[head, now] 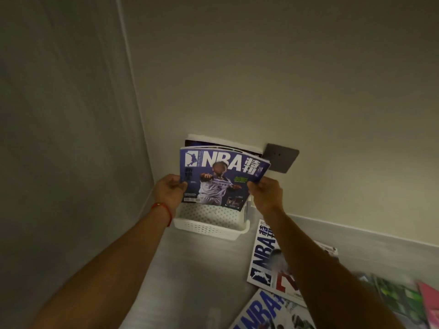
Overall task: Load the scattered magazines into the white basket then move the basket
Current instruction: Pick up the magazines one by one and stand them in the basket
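Observation:
A purple NBA magazine (221, 179) stands upright over the white basket (209, 227), its lower edge inside the basket. My left hand (169, 192) grips its left edge and my right hand (266, 193) grips its right edge. Behind it, more magazines (213, 142) stand in the basket against the wall. On the grey surface to the right lie a white NBA magazine (263, 257), another NBA magazine (263, 312) nearer to me, and a green one (401, 300) beside a pink one (430, 302).
The basket sits in a corner between a grey wall on the left and a cream wall behind. A dark wall plate (281, 157) is on the cream wall just right of the basket. A pale ledge (370, 243) runs along the wall's foot.

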Demonstrator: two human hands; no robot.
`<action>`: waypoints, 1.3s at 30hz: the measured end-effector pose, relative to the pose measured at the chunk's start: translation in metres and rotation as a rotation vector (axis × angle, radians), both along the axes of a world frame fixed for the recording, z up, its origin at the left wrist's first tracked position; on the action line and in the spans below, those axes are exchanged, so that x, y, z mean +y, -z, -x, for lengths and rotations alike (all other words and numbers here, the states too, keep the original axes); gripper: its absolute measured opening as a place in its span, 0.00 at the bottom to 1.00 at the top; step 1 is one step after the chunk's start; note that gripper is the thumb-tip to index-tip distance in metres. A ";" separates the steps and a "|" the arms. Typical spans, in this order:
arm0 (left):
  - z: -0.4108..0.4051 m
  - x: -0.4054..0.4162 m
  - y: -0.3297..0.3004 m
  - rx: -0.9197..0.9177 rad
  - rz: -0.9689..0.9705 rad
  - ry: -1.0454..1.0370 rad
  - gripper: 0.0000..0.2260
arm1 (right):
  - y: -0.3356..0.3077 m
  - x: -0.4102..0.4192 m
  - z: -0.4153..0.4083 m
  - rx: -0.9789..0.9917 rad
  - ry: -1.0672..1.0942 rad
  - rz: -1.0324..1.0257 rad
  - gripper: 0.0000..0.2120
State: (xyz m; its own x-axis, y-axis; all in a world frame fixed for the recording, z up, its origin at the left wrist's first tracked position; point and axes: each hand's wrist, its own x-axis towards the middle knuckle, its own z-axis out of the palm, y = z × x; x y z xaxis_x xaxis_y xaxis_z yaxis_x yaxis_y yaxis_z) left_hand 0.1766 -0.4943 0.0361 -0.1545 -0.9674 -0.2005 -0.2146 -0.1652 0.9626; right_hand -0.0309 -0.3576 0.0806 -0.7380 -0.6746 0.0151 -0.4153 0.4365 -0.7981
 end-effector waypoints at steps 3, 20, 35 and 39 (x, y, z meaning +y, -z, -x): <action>0.015 -0.002 0.013 0.132 -0.101 -0.075 0.05 | 0.018 -0.008 -0.002 0.017 0.066 -0.052 0.08; 0.020 0.152 0.043 -0.190 0.213 0.118 0.16 | 0.079 0.185 0.021 -0.031 0.096 -0.274 0.09; 0.116 0.268 0.067 -0.306 -0.414 0.150 0.13 | 0.128 0.325 0.051 0.049 -0.060 -0.651 0.32; 0.111 0.293 0.042 0.016 -0.436 0.127 0.16 | 0.127 0.348 0.051 0.041 -0.193 -0.702 0.32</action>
